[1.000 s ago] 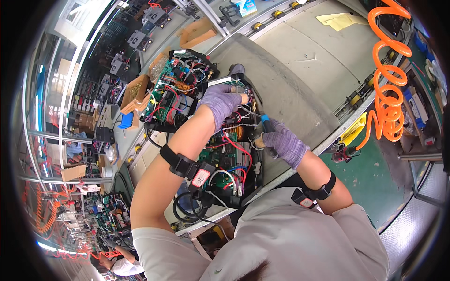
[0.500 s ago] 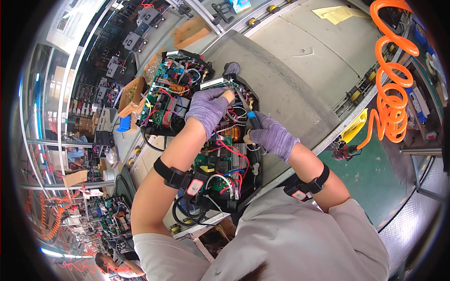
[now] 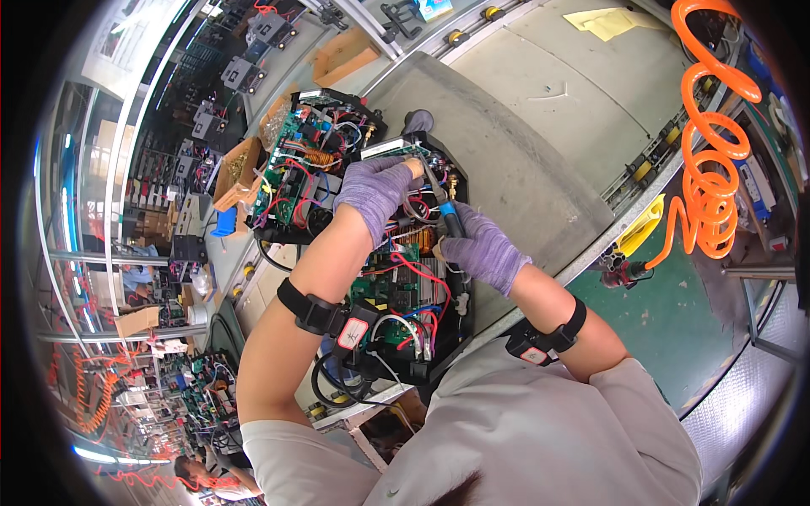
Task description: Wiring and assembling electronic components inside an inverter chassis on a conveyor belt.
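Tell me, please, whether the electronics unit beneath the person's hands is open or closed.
Open: no cover lies over the electronics unit, so its copper-coloured coil and wiring show from above.

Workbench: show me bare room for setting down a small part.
Free: the grey mat beyond the right hand, and most of the pale panel between mat and yellow paper. Crowded: around the left hand, with circuit units on either side.

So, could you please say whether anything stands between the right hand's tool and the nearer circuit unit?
Nothing visible does: the tool in the right hand reaches over the nearer circuit unit, the left hand near its tip.
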A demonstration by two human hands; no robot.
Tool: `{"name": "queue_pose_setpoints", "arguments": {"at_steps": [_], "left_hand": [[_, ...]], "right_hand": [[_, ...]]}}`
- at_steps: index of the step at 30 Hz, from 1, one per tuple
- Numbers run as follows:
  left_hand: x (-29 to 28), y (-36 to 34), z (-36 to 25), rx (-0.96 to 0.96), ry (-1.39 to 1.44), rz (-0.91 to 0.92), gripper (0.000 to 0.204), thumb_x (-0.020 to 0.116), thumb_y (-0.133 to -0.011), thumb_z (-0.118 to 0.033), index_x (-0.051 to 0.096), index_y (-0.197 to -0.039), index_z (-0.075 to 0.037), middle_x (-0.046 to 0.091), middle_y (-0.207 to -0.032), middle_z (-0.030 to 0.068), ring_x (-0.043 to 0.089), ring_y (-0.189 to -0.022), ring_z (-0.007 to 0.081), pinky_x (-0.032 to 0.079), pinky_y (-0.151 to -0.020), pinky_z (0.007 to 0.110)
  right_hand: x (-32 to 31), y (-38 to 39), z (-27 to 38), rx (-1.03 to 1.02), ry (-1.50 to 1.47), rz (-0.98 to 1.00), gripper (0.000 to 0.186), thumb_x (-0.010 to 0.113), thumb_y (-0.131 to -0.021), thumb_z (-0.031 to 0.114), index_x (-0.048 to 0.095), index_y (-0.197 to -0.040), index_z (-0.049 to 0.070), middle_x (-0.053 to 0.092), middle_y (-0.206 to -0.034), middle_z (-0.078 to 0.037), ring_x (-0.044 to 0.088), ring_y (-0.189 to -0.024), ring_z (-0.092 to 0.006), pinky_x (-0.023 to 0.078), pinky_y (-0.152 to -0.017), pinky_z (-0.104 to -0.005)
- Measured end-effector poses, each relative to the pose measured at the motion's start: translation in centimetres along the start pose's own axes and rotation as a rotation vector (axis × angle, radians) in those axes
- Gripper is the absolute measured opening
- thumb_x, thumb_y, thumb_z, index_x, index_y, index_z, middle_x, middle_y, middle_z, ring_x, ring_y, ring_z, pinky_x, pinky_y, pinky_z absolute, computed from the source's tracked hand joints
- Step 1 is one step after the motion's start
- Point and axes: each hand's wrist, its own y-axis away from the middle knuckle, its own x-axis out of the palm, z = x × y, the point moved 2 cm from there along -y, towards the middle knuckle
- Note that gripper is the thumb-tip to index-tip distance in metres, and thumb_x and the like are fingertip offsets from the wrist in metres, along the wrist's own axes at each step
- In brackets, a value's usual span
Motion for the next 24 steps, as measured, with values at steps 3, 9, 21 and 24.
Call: {"name": "queue_pose_setpoints", "arguments": {"at_steps": [3,9,21,24], "left_hand": [[0.0,0.2,-0.3,-0.017,-0.003,0.003,0.019,0.069,-0.083,-0.014,0.069,-0.095,0.001,0.068,-0.084,0.0073,0.062,-0.071,0.0137,0.049,-0.059,0.027],[0.2,0.1,-0.3,-0.021,0.002,0.002,0.019,0.069,-0.083,-0.014,0.068,-0.095,0.001,0.067,-0.084,0.0075,0.062,-0.071,0.0140,0.049,-0.059,0.027],[-0.1,-0.2,0.2,0.020,0.011,0.014,0.023,0.072,-0.080,-0.018,0.069,-0.096,-0.002,0.066,-0.081,0.0051,0.051,-0.060,0.0090,0.039,-0.053,0.024],[0.0,-0.2,0.3,0.031,0.011,0.014,0.021,0.070,-0.081,-0.013,0.069,-0.097,0.001,0.067,-0.083,0.0070,0.060,-0.070,0.0136,0.049,-0.061,0.027]], "right_hand": [[-0.1,0.2,0.5,0.011,0.014,-0.001,0.064,0.067,-0.076,0.022,0.043,-0.130,-0.003,0.062,-0.098,-0.018,0.060,-0.087,-0.0250,0.048,-0.079,-0.0349],[0.3,-0.3,-0.5,-0.015,-0.039,-0.033,0.057,0.067,-0.076,0.019,0.047,-0.126,-0.001,0.061,-0.094,-0.017,0.060,-0.085,-0.0257,0.048,-0.078,-0.0356],[0.2,-0.2,0.5,0.088,-0.134,0.024,0.050,0.064,-0.074,0.010,0.049,-0.121,0.000,0.056,-0.077,-0.008,0.054,-0.062,-0.0168,0.046,-0.055,-0.0312],[0.1,-0.1,0.4,0.093,-0.180,0.035,0.044,0.066,-0.073,0.012,0.054,-0.114,0.001,0.058,-0.079,-0.010,0.054,-0.069,-0.0199,0.048,-0.064,-0.0343]]}}
